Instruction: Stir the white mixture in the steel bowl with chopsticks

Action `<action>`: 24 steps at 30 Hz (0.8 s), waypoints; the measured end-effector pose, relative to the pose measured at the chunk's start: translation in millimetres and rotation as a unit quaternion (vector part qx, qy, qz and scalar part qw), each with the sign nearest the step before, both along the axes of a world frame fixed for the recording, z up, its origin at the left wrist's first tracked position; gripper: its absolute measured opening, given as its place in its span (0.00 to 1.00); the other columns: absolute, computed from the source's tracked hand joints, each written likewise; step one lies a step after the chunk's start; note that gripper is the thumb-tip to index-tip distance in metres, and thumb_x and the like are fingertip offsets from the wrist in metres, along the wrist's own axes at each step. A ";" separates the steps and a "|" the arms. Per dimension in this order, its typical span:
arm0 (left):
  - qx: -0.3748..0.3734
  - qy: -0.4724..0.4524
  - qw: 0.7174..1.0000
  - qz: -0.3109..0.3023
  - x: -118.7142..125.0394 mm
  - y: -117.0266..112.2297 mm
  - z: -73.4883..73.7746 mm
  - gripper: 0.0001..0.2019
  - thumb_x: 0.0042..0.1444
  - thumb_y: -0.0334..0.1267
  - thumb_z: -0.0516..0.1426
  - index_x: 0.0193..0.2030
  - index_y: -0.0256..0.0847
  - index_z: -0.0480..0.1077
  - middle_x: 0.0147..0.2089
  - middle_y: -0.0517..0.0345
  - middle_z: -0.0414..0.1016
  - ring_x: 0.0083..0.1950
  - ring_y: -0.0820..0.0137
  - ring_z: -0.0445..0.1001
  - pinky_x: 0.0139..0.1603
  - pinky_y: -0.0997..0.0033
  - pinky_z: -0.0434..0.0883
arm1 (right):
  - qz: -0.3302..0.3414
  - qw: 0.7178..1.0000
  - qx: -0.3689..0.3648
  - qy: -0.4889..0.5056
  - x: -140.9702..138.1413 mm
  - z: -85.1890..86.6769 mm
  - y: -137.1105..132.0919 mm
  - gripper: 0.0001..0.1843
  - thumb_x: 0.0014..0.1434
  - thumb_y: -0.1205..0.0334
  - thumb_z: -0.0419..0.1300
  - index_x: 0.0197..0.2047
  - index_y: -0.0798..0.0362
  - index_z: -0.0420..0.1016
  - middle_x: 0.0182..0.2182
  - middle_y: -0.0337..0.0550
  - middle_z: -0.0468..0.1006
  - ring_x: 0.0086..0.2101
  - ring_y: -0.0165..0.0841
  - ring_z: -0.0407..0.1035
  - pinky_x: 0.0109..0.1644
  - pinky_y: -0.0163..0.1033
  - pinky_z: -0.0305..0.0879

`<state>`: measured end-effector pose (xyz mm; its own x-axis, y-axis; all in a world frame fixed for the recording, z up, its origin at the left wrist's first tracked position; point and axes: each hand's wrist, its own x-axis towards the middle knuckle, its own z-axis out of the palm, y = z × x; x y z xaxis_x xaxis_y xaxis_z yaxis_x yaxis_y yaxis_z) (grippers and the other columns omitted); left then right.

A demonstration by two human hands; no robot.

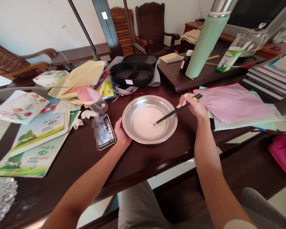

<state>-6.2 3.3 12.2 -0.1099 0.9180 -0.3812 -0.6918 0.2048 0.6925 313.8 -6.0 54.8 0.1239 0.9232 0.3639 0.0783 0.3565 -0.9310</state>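
Observation:
A round metal bowl (149,140) with a wide rim stands on the dark wooden table, holding a pale, milky liquid (145,119). My left hand (122,133) grips the bowl at its left rim; the fingers are partly hidden under it. In my right hand (195,105), closed around their upper end, are black chopsticks (173,112) that slant down to the left. Their tips dip into the liquid near the bowl's middle. Left of my left hand lies a phone (107,132) with its screen lit and partly pixelated.
Behind the bowl lies a black open case (132,74). A pink-lidded cup (92,98), tissues and booklets (38,136) cover the left. A green thermos (206,44) rises at back right, above a pink folder (226,103). A glass dish (1,200) sits at front left.

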 end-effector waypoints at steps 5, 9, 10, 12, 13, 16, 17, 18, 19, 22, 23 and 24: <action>0.003 -0.004 1.000 0.003 0.2 0.2 -0.8 0.12 0.56 0.46 0.65 0.26 0.44 0.78 0.31 0.58 0.84 0.37 0.60 0.83 0.50 0.60 0.79 | 0.046 0.998 -0.027 -0.045 -14.8 4.8 1.7 0.27 0.58 0.32 0.73 0.26 0.48 0.84 0.27 0.45 0.87 0.34 0.41 0.84 0.49 0.46 0.76; 0.006 -0.009 1.000 0.001 0.7 -0.1 0.9 0.12 0.56 0.46 0.65 0.25 0.44 0.78 0.30 0.59 0.84 0.35 0.62 0.82 0.48 0.61 0.80 | -0.046 0.999 -0.003 -0.014 -3.3 1.6 1.4 0.28 0.60 0.32 0.72 0.24 0.47 0.81 0.24 0.42 0.85 0.31 0.39 0.83 0.49 0.46 0.77; 0.006 -0.009 1.000 0.000 0.8 -0.1 1.4 0.12 0.55 0.46 0.65 0.25 0.43 0.78 0.30 0.59 0.84 0.35 0.62 0.81 0.47 0.61 0.80 | -0.053 0.999 0.004 -0.005 0.0 0.5 0.9 0.29 0.61 0.32 0.71 0.22 0.47 0.80 0.23 0.41 0.84 0.30 0.39 0.82 0.48 0.47 0.77; 0.003 -0.009 1.000 0.001 0.9 -0.1 2.2 0.11 0.55 0.45 0.65 0.25 0.43 0.78 0.29 0.59 0.84 0.34 0.63 0.81 0.47 0.62 0.80 | -0.030 1.000 0.006 -0.004 2.0 -0.7 0.2 0.30 0.61 0.31 0.70 0.21 0.47 0.79 0.22 0.41 0.83 0.29 0.39 0.81 0.46 0.47 0.77; 0.001 -0.010 1.000 0.002 0.9 0.0 2.5 0.11 0.55 0.45 0.64 0.25 0.43 0.78 0.29 0.59 0.84 0.33 0.63 0.81 0.46 0.62 0.79 | -0.004 1.000 -0.001 -0.013 0.3 -0.4 0.1 0.30 0.60 0.31 0.70 0.21 0.47 0.80 0.23 0.42 0.84 0.30 0.40 0.82 0.45 0.47 0.77; -0.004 -0.013 1.000 0.003 1.0 0.1 3.2 0.12 0.56 0.44 0.63 0.25 0.43 0.78 0.29 0.59 0.84 0.32 0.64 0.80 0.45 0.63 0.79 | 0.058 0.997 -0.023 -0.047 -10.3 2.3 1.3 0.28 0.59 0.31 0.72 0.25 0.47 0.83 0.27 0.44 0.86 0.33 0.41 0.84 0.46 0.47 0.78; -0.004 -0.013 1.000 0.001 1.1 0.1 3.4 0.12 0.56 0.44 0.64 0.25 0.43 0.78 0.29 0.59 0.84 0.32 0.64 0.80 0.45 0.63 0.79 | 0.059 0.997 -0.024 -0.053 -13.1 3.2 1.9 0.27 0.58 0.31 0.72 0.26 0.47 0.84 0.27 0.44 0.87 0.34 0.41 0.84 0.48 0.47 0.78; -0.003 -0.014 1.000 0.000 1.1 0.1 3.5 0.12 0.57 0.45 0.64 0.25 0.43 0.78 0.30 0.59 0.84 0.32 0.64 0.81 0.45 0.63 0.79 | 0.047 0.997 -0.023 -0.055 -14.2 3.7 2.5 0.27 0.57 0.31 0.73 0.26 0.47 0.84 0.28 0.43 0.87 0.34 0.41 0.84 0.49 0.47 0.78; -0.002 -0.013 1.000 0.000 1.2 0.1 3.6 0.12 0.57 0.45 0.64 0.25 0.43 0.78 0.29 0.59 0.84 0.32 0.64 0.80 0.45 0.63 0.79 | 0.027 0.998 -0.021 -0.053 -13.5 3.6 2.9 0.27 0.57 0.31 0.73 0.27 0.47 0.84 0.28 0.43 0.87 0.34 0.41 0.84 0.50 0.47 0.78; 0.000 -0.013 1.000 0.003 1.6 -0.1 3.8 0.12 0.57 0.44 0.64 0.25 0.43 0.77 0.29 0.59 0.84 0.32 0.64 0.80 0.44 0.64 0.79 | -0.046 0.999 -0.005 -0.026 -3.5 0.6 2.9 0.27 0.59 0.31 0.71 0.25 0.46 0.82 0.25 0.41 0.86 0.32 0.40 0.83 0.50 0.48 0.78; 0.001 -0.012 1.000 0.005 1.8 -0.1 3.8 0.12 0.57 0.44 0.64 0.25 0.43 0.77 0.29 0.59 0.84 0.32 0.64 0.80 0.44 0.64 0.79 | -0.057 0.998 0.003 -0.014 0.1 -0.8 2.7 0.28 0.60 0.31 0.70 0.23 0.46 0.81 0.24 0.41 0.85 0.31 0.40 0.82 0.49 0.48 0.78; 0.001 -0.012 1.000 0.007 2.0 -0.2 3.6 0.12 0.57 0.44 0.64 0.24 0.43 0.77 0.29 0.59 0.84 0.32 0.64 0.81 0.44 0.64 0.80 | -0.055 0.998 0.008 -0.005 2.6 -1.9 2.5 0.30 0.61 0.31 0.70 0.22 0.46 0.80 0.23 0.41 0.84 0.30 0.40 0.82 0.47 0.48 0.77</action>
